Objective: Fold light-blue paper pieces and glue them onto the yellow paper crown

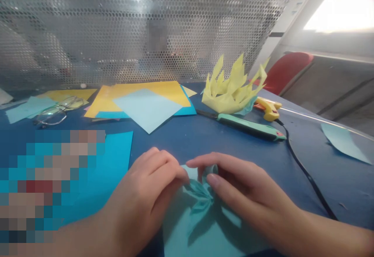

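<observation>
Folded piece: a small, pleated, leaf-shaped fan of teal paper [201, 201] lies between the two hands, low in the middle of the view, above a flat pale-teal paper sheet [182, 235] that carries its shadow.
Lie of the fan: the gathered end points right, just below the right thumb; the leaves spread leftward, the upper one reaching the left fingertips, so its long axis runs roughly across from hand to hand.
Nearer hand: the right at the gathered end, the left at the upper leaf tip.
Right hand [248, 189]: thumb and curved forefinger stand around a curled teal bit at the fan's top, the thumb apparently pressing on it.
Left hand [153, 187]: fingers bent together, tips at the upper leaf; its thumb is hidden, so I cannot tell whether it pinches.
Left side: a bright-blue paper sheet [118, 159] beside the left wrist, clear-lensed eyeglasses [54, 113] beyond.
Far side: a pale-blue square of paper [147, 109] over orange-yellow sheets [102, 93]; right of them, a pointed yellow paper flower [233, 91].
Right side: a long mint-green and black tool [249, 127] and a yellow glue gun [270, 109] on the blue worktop [306, 148].
</observation>
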Demonstrator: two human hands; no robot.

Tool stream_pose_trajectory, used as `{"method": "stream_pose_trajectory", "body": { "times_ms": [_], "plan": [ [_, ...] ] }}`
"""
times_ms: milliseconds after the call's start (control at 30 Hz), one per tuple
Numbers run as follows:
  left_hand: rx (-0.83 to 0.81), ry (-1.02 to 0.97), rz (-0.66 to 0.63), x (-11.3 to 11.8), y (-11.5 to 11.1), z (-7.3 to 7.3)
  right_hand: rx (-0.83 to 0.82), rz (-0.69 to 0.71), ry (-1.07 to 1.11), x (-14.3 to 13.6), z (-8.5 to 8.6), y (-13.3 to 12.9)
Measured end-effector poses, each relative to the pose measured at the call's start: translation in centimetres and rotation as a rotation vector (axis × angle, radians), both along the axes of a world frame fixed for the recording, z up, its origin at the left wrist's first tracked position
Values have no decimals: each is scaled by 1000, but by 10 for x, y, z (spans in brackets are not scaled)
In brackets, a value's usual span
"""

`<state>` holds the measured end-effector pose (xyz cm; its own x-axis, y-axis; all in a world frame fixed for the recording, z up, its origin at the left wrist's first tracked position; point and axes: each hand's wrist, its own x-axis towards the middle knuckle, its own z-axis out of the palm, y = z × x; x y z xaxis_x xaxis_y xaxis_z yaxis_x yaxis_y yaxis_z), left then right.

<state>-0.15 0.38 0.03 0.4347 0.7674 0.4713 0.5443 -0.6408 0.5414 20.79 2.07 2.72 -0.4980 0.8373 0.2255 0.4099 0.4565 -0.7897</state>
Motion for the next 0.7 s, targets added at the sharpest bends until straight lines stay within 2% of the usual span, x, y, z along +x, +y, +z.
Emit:
{"method": "stream_pose_trajectory", "body": {
  "times_ms": [133,300,533,700],
  "plan": [
    [-40,-68,44,0,-2,3,42,-45,49,-3,-4,3],
    [-216,-145,104,0,-4,2,1,-83,93,-5,-7,4],
    [-216,-119,-40,-3,-3,5,-40,-107,140,-7,-1,4],
    [-195,-149,-129,-2,0,6,47,-33,140,-5,-2,2]
  ]
}}
